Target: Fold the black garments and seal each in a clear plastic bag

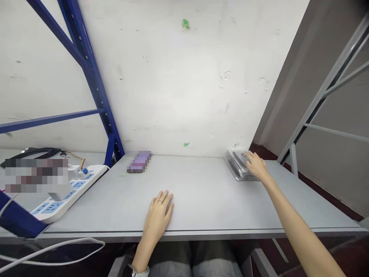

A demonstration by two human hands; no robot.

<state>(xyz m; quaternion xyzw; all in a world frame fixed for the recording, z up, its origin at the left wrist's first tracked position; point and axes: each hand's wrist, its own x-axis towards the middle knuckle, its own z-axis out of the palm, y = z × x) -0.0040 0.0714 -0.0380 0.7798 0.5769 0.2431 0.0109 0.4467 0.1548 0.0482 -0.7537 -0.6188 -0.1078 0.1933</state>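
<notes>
My left hand (158, 211) lies flat on the grey tabletop (201, 207) near its front edge, holding nothing. It wears a ring, and a watch sits on the wrist. My right hand (256, 164) rests with its fingertips on a stack of clear plastic sleeves (238, 163) at the back right of the table. Dark items show inside the sleeves. Toward the back left lies a flat purple object (140, 162), probably a phone, but pixelation hides its detail. Neither hand touches it.
A white power strip (69, 192) with blue sockets lies along the table's left side, with black cables behind it. A blue metal shelf frame (98, 96) rises at the left, a grey one (317, 100) at the right. A white wall backs the table.
</notes>
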